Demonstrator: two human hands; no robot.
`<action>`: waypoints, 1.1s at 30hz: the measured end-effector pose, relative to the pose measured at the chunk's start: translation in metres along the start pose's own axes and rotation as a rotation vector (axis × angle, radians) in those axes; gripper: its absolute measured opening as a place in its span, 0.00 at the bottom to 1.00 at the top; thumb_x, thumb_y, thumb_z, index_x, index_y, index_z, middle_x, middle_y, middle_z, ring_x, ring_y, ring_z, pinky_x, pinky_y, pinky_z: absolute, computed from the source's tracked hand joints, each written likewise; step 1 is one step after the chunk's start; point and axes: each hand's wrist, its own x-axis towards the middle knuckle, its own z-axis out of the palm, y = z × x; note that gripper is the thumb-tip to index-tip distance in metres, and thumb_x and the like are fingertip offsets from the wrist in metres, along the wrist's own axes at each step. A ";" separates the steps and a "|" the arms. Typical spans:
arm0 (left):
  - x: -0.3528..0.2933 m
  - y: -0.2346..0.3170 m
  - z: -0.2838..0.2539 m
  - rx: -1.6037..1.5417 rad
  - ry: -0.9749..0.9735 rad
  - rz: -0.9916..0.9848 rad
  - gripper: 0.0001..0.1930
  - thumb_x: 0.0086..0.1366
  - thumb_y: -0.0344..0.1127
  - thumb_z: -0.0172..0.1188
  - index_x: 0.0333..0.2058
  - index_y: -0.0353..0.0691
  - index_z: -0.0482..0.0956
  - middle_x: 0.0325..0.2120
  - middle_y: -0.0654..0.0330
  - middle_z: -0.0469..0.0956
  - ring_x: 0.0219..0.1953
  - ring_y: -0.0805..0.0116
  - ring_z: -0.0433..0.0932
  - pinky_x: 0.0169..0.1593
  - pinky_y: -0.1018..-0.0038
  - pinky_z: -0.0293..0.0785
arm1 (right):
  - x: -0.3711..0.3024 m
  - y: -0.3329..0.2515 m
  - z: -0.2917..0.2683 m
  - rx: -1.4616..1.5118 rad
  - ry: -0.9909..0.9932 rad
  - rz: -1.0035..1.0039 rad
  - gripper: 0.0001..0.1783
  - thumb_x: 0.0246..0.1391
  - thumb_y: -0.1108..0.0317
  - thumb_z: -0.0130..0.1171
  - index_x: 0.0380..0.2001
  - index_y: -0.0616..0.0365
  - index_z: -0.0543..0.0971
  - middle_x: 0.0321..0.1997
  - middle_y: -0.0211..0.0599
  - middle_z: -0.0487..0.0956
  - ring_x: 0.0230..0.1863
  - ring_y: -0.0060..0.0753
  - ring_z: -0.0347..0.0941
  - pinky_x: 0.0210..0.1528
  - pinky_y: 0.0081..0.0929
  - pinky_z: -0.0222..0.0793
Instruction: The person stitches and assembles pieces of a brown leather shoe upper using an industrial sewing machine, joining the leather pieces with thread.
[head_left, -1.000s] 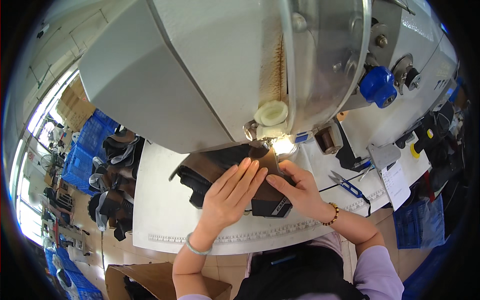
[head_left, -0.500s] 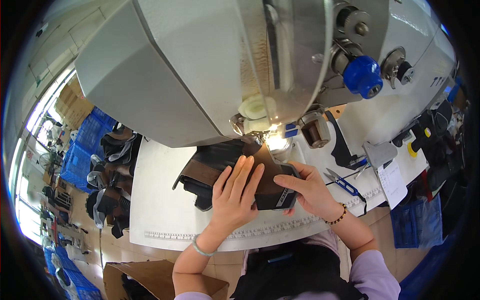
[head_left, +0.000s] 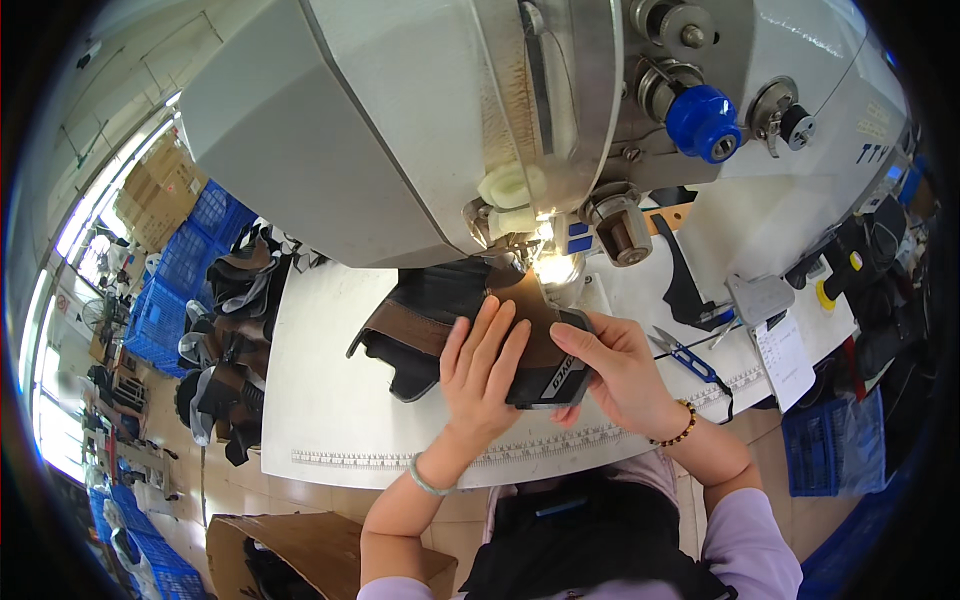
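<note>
A black and brown shoe upper (head_left: 420, 330) lies on the white table of a sewing machine (head_left: 400, 130), its far edge under the lit needle area. A pale printed label sits on its near right corner. My left hand (head_left: 482, 375) rests on top of it, fingers stretched out and pointing at the needle. At the right edge, my right hand (head_left: 635, 380) grips the upper with the thumb on top and the fingers mostly hidden beneath. The needle itself is hard to make out in the glare.
Blue-handled thread snips (head_left: 690, 360) lie to the right on the table (head_left: 330, 420), near a paper sheet (head_left: 783, 362) and a black cut piece (head_left: 682, 285). Shoe uppers (head_left: 225, 370) are heaped at the left. An open cardboard box (head_left: 300, 535) and blue crates (head_left: 812, 450) stand lower down.
My left hand has slid slightly to the right, baring more of the upper's left side. My right hand keeps its grip on the edge. The whole view has shifted a little.
</note>
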 end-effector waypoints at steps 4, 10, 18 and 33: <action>0.016 -0.015 -0.019 0.009 -0.096 0.199 0.19 0.48 0.29 0.50 0.41 0.38 0.77 0.42 0.54 0.76 0.48 0.58 0.73 0.53 0.68 0.67 | 0.003 0.005 -0.011 -0.152 0.027 -0.050 0.16 0.56 0.62 0.52 0.34 0.69 0.72 0.24 0.40 0.76 0.16 0.32 0.75 0.14 0.20 0.72; 0.015 -0.020 -0.023 -0.013 -0.130 0.256 0.19 0.44 0.31 0.50 0.38 0.40 0.80 0.39 0.56 0.78 0.45 0.58 0.76 0.49 0.70 0.72 | 0.000 0.005 -0.012 -0.374 0.047 -0.054 0.12 0.56 0.67 0.52 0.27 0.68 0.74 0.17 0.36 0.76 0.12 0.24 0.72 0.09 0.15 0.64; 0.017 -0.019 -0.018 -0.024 -0.097 0.239 0.18 0.45 0.31 0.51 0.36 0.40 0.81 0.38 0.57 0.79 0.43 0.59 0.77 0.47 0.71 0.73 | 0.005 0.006 -0.016 -0.351 0.015 -0.134 0.12 0.56 0.69 0.52 0.25 0.69 0.74 0.17 0.35 0.75 0.11 0.21 0.71 0.08 0.15 0.62; 0.018 -0.035 -0.009 0.007 0.007 0.314 0.19 0.43 0.34 0.50 0.36 0.40 0.81 0.36 0.56 0.79 0.41 0.60 0.78 0.46 0.71 0.74 | 0.013 0.011 -0.013 -0.351 0.015 -0.130 0.12 0.57 0.67 0.51 0.30 0.68 0.74 0.18 0.33 0.74 0.11 0.20 0.70 0.09 0.15 0.63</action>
